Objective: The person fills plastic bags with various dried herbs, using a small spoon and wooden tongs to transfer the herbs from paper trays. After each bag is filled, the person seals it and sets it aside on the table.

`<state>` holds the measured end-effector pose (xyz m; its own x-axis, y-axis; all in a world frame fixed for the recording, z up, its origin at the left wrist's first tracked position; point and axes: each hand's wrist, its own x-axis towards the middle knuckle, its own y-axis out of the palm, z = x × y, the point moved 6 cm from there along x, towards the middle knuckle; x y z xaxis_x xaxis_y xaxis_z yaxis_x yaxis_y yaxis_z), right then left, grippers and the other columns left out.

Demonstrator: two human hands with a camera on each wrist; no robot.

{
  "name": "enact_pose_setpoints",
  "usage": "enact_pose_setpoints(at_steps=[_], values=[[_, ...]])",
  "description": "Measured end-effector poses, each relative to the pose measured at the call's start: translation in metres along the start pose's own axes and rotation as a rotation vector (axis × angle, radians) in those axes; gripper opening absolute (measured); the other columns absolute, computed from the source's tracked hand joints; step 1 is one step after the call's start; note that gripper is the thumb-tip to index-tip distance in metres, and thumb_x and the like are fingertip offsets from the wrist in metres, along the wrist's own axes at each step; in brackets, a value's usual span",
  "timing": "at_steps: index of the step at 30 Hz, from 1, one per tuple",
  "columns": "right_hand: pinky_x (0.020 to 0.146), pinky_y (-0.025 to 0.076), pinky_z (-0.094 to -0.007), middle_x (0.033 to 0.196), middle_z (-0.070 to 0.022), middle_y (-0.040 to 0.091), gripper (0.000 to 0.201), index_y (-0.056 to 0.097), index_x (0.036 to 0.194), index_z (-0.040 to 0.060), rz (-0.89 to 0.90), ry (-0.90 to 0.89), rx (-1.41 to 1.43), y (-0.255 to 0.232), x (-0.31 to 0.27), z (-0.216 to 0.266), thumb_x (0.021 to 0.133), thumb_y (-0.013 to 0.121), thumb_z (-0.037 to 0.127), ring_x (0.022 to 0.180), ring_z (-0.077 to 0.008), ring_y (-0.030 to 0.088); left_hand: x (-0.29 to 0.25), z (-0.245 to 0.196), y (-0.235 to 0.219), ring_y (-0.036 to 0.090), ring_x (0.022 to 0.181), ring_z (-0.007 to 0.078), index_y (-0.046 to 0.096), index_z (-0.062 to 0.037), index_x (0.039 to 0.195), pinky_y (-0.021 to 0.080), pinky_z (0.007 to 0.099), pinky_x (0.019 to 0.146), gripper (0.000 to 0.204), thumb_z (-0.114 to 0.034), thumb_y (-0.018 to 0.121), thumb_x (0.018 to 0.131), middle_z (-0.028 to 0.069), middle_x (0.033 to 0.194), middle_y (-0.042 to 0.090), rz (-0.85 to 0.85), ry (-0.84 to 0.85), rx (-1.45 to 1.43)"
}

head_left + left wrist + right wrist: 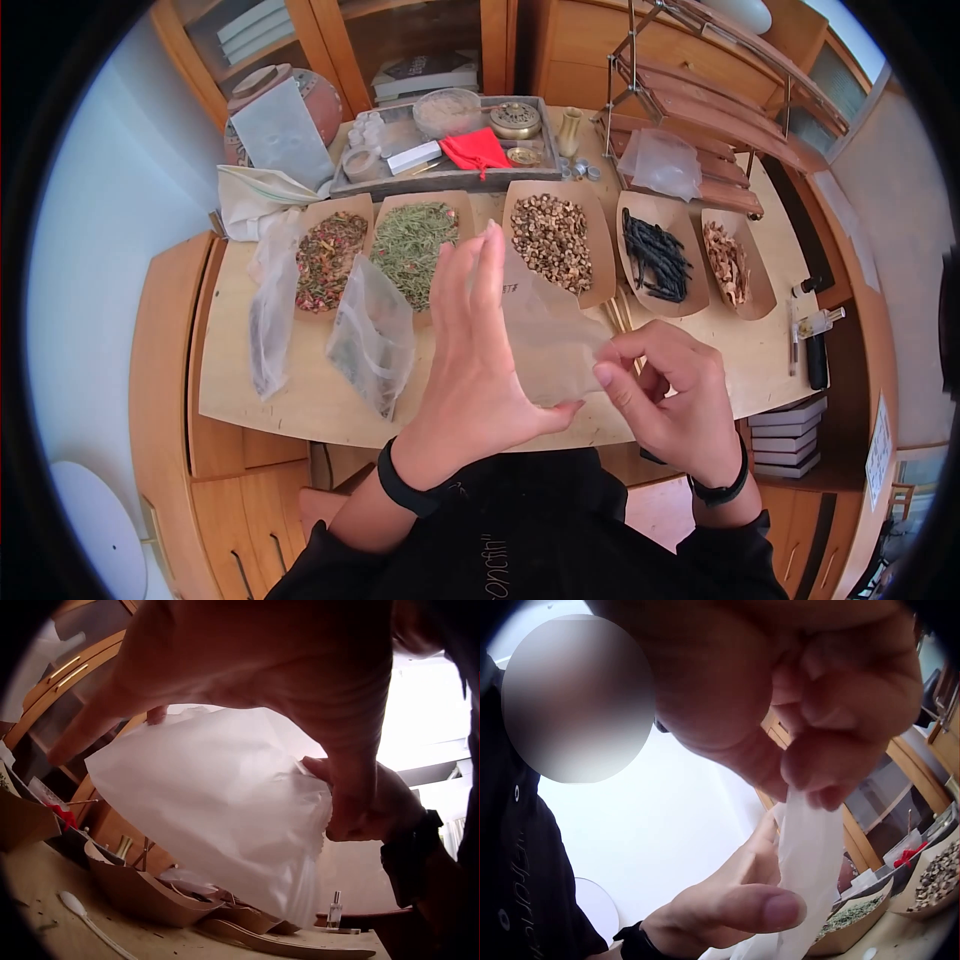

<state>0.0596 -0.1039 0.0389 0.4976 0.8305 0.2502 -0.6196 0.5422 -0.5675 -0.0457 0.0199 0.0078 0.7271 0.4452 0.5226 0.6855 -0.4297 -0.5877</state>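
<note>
A translucent white bag (555, 345) hangs between both hands above the table's front part. My right hand (670, 390) pinches its edge between thumb and fingers; in the right wrist view that hand (825, 697) holds the bag (810, 855) from above. My left hand (475, 350) is raised beside the bag, fingers straight and thumb stretched out. In the left wrist view the bag (210, 784) spreads below the left palm (255, 660); how firmly the fingers touch it cannot be told.
Paper trays hold dried petals (330, 260), green herbs (412, 245), brown pieces (550, 240), black strips (655, 258) and pale slices (725, 262). Two clear bags (372, 335) lie at left. Behind stand a grey tray (400, 185) and a wooden rack (700, 90). A white spoon (75, 904) lies in front.
</note>
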Motion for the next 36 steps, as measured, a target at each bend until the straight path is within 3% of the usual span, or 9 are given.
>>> enact_pose_setpoints(at_steps=[6,9,11,20,27,29,30,34,36], values=[[0.047,0.045,-0.0248,0.082,-0.0075,0.061,0.013,0.071,0.093,0.0062,0.121,-0.111,0.002,0.01,-0.003,0.003,0.08,0.07,0.003,0.05,-0.0128,0.056,0.002,0.004,0.005,0.019,0.134,0.0481,0.013,-0.003,0.148,0.018,0.0583,0.111,0.128,-0.028,0.089,0.048,0.0282,0.141,0.019,0.083,-0.047,-0.024],[0.047,0.046,-0.0259,0.086,-0.0058,0.06,0.016,0.071,0.093,0.0086,0.184,-0.238,0.009,0.013,-0.006,0.008,0.078,0.072,0.003,0.051,-0.0132,0.055,0.002,0.004,0.004,0.02,0.137,0.0417,0.012,-0.0058,0.148,0.025,0.0485,0.111,0.133,-0.028,0.09,0.043,0.0249,0.145,0.017,0.089,-0.03,0.007],[0.047,0.047,-0.0265,0.088,-0.0048,0.059,0.017,0.072,0.092,0.0101,0.173,-0.273,-0.015,0.012,-0.005,0.013,0.077,0.074,0.004,0.052,-0.013,0.055,0.001,0.003,0.004,0.021,0.134,0.0501,0.021,-0.0125,0.147,0.027,0.0564,0.108,0.123,-0.03,0.09,0.047,0.0297,0.141,0.019,0.139,-0.062,-0.095],[0.048,0.048,-0.0285,0.081,-0.0051,0.059,0.017,0.071,0.093,0.0085,0.121,-0.248,0.026,0.014,-0.009,0.006,0.077,0.073,0.004,0.055,-0.0148,0.057,-0.007,0.0,-0.002,0.03,0.129,0.0465,0.041,-0.0128,0.125,0.04,0.0503,0.099,0.093,-0.025,0.091,0.048,0.0275,0.138,0.024,0.119,0.013,-0.056],[0.045,0.044,-0.0281,0.078,-0.0084,0.062,0.017,0.068,0.1,0.0037,0.102,-0.134,0.08,0.006,-0.001,0.01,0.083,0.069,0.006,0.047,-0.0155,0.054,-0.013,0.009,-0.006,0.033,0.127,0.0436,0.041,-0.0105,0.117,0.039,0.0482,0.099,0.087,-0.021,0.09,0.046,0.0242,0.135,0.028,0.108,-0.061,-0.056],[0.043,0.041,-0.0272,0.074,-0.0091,0.062,0.014,0.067,0.098,0.0021,-0.076,-0.056,0.054,-0.006,0.003,0.0,0.085,0.066,0.006,0.044,-0.0142,0.051,-0.013,0.011,-0.009,0.034,0.127,0.035,0.034,-0.0119,0.116,0.032,0.0462,0.104,0.095,-0.025,0.092,0.043,0.0209,0.136,0.028,0.13,-0.092,-0.028],[0.046,0.043,-0.03,0.069,-0.0121,0.061,0.01,0.066,0.093,0.0002,-0.075,0.121,0.119,-0.007,0.005,-0.009,0.084,0.064,0.004,0.047,-0.0198,0.054,-0.015,0.012,-0.011,0.034,0.127,0.035,0.034,-0.0119,0.116,0.032,0.0462,0.104,0.095,-0.025,0.092,0.043,0.0209,0.136,0.028,0.137,-0.095,-0.028],[0.059,0.048,-0.0408,0.071,-0.0207,0.061,0.004,0.06,0.08,-0.0031,0.083,0.016,-0.084,0.011,0.014,-0.027,0.079,0.059,0.001,0.064,-0.0382,0.06,-0.023,0.015,-0.02,0.034,0.127,0.0358,0.029,-0.0135,0.119,0.032,0.0475,0.103,0.101,-0.024,0.093,0.04,0.0212,0.137,0.027,0.124,-0.074,-0.011],[0.061,0.049,-0.043,0.07,-0.0216,0.06,0.006,0.058,0.076,-0.0038,0.183,0.001,-0.143,0.03,0.01,-0.038,0.079,0.058,0.002,0.066,-0.0388,0.061,-0.026,0.014,-0.021,0.033,0.127,0.0362,0.028,-0.0139,0.119,0.033,0.048,0.103,0.102,-0.024,0.093,0.04,0.0213,0.137,0.027,0.131,-0.071,-0.01]])
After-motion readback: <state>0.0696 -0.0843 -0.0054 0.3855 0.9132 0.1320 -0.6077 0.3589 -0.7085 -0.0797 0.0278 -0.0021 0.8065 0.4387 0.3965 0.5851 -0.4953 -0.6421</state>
